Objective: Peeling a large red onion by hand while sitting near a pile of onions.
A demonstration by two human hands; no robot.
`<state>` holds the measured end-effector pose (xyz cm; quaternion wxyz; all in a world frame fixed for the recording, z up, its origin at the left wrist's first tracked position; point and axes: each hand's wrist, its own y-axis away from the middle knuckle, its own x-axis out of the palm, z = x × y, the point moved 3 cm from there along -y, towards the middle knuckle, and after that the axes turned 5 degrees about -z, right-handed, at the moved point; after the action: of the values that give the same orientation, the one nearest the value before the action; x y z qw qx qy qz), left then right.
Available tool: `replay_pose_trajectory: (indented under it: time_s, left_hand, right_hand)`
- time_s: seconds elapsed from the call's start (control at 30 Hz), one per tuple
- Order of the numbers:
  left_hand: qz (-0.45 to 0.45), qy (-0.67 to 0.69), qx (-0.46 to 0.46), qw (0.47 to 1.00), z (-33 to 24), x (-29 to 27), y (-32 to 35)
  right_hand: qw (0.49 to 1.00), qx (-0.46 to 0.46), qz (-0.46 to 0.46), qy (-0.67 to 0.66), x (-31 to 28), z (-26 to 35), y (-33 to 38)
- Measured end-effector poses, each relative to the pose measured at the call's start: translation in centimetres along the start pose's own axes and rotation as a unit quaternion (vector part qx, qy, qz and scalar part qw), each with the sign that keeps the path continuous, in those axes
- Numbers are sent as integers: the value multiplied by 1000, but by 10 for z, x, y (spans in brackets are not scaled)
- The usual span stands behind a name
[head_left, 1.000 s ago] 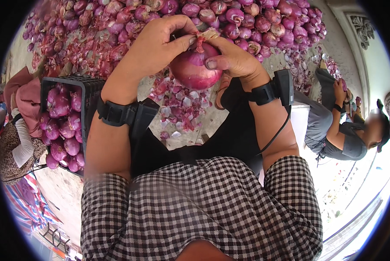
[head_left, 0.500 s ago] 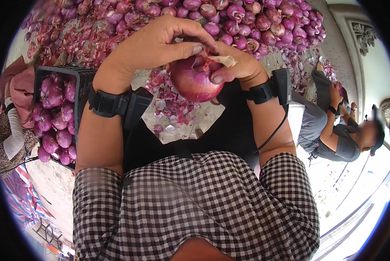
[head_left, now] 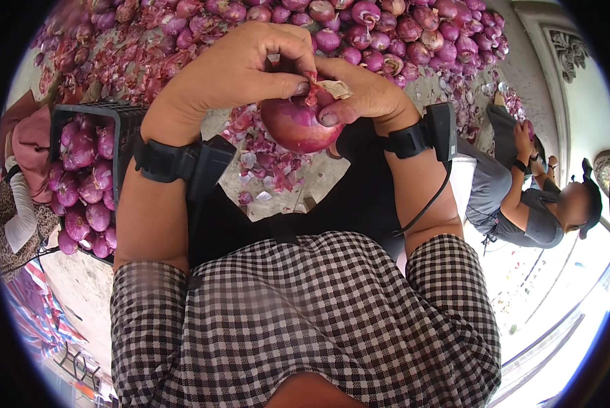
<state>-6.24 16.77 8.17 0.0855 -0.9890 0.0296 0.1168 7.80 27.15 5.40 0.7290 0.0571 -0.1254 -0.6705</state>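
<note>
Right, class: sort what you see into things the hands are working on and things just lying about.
In hand:
- red onion, held by both
- left hand
- right hand, pinching a dry skin flake

Lying about:
- heap of red onions
- black crate of onions
- peelings on the ground
- seated person

red onion [head_left: 298,126] | round, glossy purple | top skin peeling (papery flap) | held aloft between both hands

glossy smooth onion [head_left: 299,126], papery dry peel [head_left: 333,88].
</note>
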Motion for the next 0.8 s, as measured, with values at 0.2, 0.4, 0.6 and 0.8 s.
replay_pose_trajectory:
  time_s: [0.2, 0.4, 0.6, 0.8]
  left_hand:
    - [-191, -109, 45, 974, 0, 11, -8]
    - [-256, 19, -112, 960, 19, 5, -13]
    - [-436, -33, -69, 897, 23, -27, -3]
    - [-356, -163, -211, 896, 22, -20, 2]
  right_hand:
    - [993, 4, -43, 108, -11, 4, 2]
    - [972, -137, 75, 173, 59, -6, -18]
    - [988, -120, -59, 78, 25, 3, -6]
    - [956, -205, -199, 71, 0, 15, 7]
